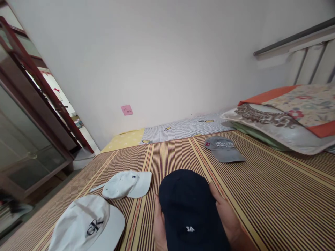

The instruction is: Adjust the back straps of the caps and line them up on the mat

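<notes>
Between my two hands is a dark navy baseball cap (190, 205) with a small white logo on its front, its bill toward the upper end or hidden; I cannot tell which. My left hand (159, 223) grips the cap's left side, thumb showing along the edge. On the other side my right hand (226, 212) holds the cap's right edge, with most fingers hidden beneath it. To the left lie a white cap with black letters (86, 223) and a smaller white cap (127, 184) with a loose strap. A grey cap (223, 149) rests farther off to the right.
A striped bamboo mat (277, 205) covers the bed under the caps. Pillows (285, 122) are piled at the right, by a radiator (314, 62). A white wall (162, 62) with a pink note (127, 110) stands behind. At the left is a glass-panelled door (31, 139).
</notes>
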A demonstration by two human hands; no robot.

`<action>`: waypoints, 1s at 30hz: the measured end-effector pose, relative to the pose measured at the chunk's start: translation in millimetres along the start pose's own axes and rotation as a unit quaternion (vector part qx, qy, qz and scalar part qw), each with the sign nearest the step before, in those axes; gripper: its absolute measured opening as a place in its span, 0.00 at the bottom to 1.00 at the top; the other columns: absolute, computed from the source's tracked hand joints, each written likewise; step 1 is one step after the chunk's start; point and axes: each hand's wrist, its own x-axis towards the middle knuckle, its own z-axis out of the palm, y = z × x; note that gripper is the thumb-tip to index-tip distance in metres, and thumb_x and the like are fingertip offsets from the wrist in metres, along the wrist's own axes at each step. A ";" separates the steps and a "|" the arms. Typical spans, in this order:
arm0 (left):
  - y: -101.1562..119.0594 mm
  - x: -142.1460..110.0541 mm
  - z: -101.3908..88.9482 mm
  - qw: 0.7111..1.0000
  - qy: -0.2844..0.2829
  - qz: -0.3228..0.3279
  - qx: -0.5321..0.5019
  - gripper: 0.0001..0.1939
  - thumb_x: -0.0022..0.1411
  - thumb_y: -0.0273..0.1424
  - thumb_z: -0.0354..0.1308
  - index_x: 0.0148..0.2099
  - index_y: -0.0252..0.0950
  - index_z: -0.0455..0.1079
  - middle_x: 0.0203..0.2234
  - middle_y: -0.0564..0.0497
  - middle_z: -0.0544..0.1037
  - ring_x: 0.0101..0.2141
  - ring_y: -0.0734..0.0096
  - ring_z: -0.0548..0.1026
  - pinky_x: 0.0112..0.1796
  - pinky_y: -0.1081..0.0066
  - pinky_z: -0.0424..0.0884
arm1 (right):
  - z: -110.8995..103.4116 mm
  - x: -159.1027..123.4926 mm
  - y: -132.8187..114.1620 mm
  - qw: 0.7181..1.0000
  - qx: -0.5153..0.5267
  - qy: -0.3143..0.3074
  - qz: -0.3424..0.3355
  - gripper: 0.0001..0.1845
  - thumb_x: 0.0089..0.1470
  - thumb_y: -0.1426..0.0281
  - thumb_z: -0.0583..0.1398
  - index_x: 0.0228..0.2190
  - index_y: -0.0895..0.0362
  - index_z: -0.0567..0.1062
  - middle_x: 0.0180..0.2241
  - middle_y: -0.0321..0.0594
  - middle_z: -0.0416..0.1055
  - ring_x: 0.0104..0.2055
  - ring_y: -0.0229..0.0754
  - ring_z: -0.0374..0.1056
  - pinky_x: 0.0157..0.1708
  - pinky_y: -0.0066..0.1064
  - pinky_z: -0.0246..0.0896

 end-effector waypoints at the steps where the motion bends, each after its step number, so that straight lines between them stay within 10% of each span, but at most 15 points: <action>1: 0.7 1.5 0.3 1.000 -0.009 -0.002 -0.006 0.36 0.65 0.62 0.48 0.64 0.48 0.73 0.64 0.51 0.73 0.71 0.50 0.55 0.71 0.51 0.46 | -1.9 0.3 -1.4 1.000 -0.001 0.001 -0.001 0.48 0.55 0.32 0.48 0.55 0.55 0.79 0.62 0.50 0.72 0.72 0.57 0.54 0.71 0.57 0.41; 18: -6.2 1.6 13.4 1.000 0.015 0.010 0.009 0.45 0.58 0.70 0.44 0.65 0.49 0.71 0.66 0.50 0.70 0.72 0.45 0.53 0.69 0.44 0.49 | -24.9 3.8 -1.1 0.988 -0.105 0.037 -0.105 0.39 0.59 0.36 0.52 0.50 0.50 0.83 0.56 0.43 0.79 0.71 0.56 0.57 0.71 0.53 0.49; 30: -15.9 7.4 15.4 0.996 -0.031 0.006 -0.082 0.35 0.67 0.61 0.43 0.61 0.49 0.76 0.65 0.51 0.71 0.72 0.52 0.52 0.71 0.51 0.42 | -59.7 -7.4 -1.4 0.945 -0.233 0.090 -0.212 0.19 0.56 0.57 0.67 0.49 0.44 0.82 0.62 0.28 0.72 0.77 0.46 0.36 0.72 0.47 0.38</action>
